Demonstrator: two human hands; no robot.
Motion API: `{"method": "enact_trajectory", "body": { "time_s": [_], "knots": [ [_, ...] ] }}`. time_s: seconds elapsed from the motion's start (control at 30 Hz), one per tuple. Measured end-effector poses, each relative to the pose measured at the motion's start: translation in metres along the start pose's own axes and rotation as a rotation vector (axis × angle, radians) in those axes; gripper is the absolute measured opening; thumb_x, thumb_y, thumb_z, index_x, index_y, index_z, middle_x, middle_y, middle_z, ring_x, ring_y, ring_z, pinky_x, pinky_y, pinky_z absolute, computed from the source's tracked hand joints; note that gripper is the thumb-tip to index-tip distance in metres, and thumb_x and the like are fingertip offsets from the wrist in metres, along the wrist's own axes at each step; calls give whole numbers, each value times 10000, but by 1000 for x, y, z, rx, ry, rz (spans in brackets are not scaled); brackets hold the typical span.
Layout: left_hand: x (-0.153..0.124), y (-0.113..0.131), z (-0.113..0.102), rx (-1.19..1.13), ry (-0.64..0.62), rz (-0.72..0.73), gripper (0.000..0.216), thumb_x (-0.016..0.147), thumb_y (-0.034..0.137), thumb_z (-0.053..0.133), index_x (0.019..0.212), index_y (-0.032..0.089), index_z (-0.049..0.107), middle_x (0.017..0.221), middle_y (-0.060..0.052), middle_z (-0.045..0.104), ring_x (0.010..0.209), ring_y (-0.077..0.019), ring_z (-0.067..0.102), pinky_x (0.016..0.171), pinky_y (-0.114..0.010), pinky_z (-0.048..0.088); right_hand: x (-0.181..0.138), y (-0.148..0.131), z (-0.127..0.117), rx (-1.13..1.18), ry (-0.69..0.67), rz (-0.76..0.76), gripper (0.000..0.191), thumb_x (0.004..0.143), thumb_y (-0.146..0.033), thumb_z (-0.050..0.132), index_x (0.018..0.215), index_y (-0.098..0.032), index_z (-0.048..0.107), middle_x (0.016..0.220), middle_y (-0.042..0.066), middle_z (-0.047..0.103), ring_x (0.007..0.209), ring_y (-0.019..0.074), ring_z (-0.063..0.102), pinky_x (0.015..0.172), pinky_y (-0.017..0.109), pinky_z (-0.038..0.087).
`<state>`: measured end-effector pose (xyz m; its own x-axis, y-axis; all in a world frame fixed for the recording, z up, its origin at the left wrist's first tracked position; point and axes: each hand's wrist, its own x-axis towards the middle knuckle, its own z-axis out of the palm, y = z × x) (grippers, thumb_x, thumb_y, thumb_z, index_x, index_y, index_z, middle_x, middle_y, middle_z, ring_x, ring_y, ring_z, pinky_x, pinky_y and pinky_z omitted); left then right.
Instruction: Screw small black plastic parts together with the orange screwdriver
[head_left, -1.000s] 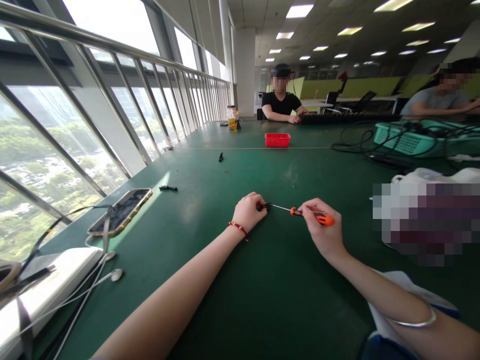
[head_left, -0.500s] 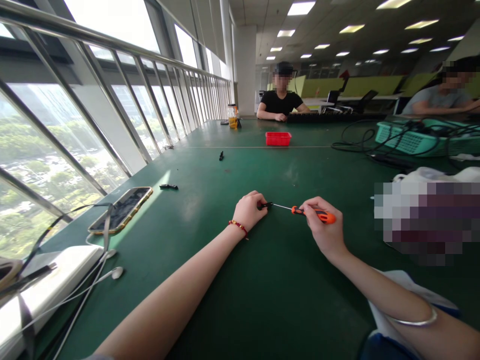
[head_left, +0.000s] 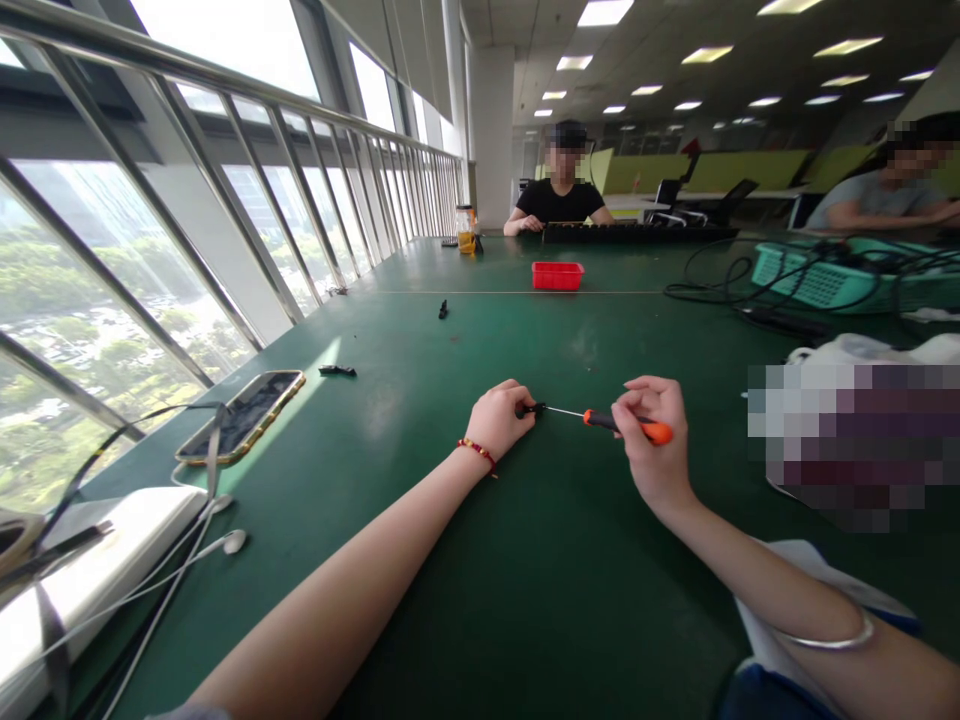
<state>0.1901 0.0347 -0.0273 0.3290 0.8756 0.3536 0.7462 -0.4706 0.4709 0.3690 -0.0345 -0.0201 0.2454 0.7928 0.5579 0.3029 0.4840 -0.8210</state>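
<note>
My left hand [head_left: 504, 418], with a red beaded bracelet at the wrist, rests on the green table [head_left: 480, 560] and pinches a small black part [head_left: 534, 409]. Most of that part is hidden by the fingers. An orange and black screwdriver [head_left: 651, 430] lies nearly level, its thin shaft pointing left and its tip meeting the black part. Around its handle is my right hand [head_left: 656, 435]; the thumb stays against the grip while the forefinger is raised off it. Two more black pieces lie farther off: a long one [head_left: 337, 371] and a smaller one [head_left: 443, 309].
A phone [head_left: 244, 418] and white earphones [head_left: 234, 542] are at the left, by the railing. Beyond my hands stands a red box [head_left: 557, 276]. At the right are a teal basket [head_left: 817, 278] with cables and a white bag [head_left: 862, 352]. Two people sit farther back.
My right hand's fingers have loosened and lifted from the screwdriver's handle. The screwdriver and left hand have hardly moved. Across the table, the person's hand has shifted left.
</note>
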Motion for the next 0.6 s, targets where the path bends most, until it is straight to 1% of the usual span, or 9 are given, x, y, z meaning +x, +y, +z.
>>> {"method": "enact_trajectory", "body": {
  "time_s": [0.1,0.17,0.27,0.33,0.43,0.5,0.57,0.6],
  "knots": [
    [0,0,0,12,3,10,91,714,160,573,733,189,658,846,-10,640,739,-134,604,686,-238,483,-2,-4,0,-74,-45,21,132,803,-329,562,841,-216,505,616,-44,483,476,99,464,453,241,387],
    [-1,0,0,17,4,12,86,715,162,576,726,188,657,841,-10,639,731,-134,603,680,-238,483,-3,-5,0,-77,-41,-2,134,778,-297,589,850,-218,507,653,-35,497,489,102,471,460,247,397],
    [-1,0,0,12,5,14,72,713,163,587,718,181,656,829,-10,636,711,-131,598,667,-237,482,-2,-5,1,-24,9,-65,326,715,-236,642,984,-232,458,765,-24,503,577,116,506,544,270,449],
    [-1,0,0,1,9,12,67,712,162,591,717,177,656,824,-9,635,706,-129,596,665,-236,482,-1,-5,1,-32,18,-64,370,717,-249,647,1021,-234,436,750,-32,501,593,121,511,572,277,450],
    [-1,0,-1,-10,12,7,66,715,164,591,715,176,657,818,-7,637,707,-128,597,665,-233,481,-2,-5,0,-108,-46,-3,217,774,-321,604,928,-223,486,594,-59,473,493,114,471,497,267,396],
    [0,0,-1,-15,11,3,68,717,165,591,713,177,657,816,-7,637,706,-126,596,665,-231,481,-3,-6,-1,-130,-92,14,154,793,-333,581,864,-217,510,559,-58,469,449,106,447,456,264,367],
    [0,0,-1,-18,7,-3,67,715,166,592,712,177,658,817,-8,638,704,-125,595,662,-230,481,-4,-6,0,-98,-80,-25,189,766,-291,606,906,-218,503,637,-44,499,494,110,476,487,271,403],
    [0,0,-1,-19,5,-5,66,714,166,593,712,177,658,819,-8,638,702,-125,594,661,-230,480,-3,-6,0,-74,-62,-53,259,741,-264,626,956,-221,487,702,-33,512,533,114,494,515,277,427]
  ]
}}
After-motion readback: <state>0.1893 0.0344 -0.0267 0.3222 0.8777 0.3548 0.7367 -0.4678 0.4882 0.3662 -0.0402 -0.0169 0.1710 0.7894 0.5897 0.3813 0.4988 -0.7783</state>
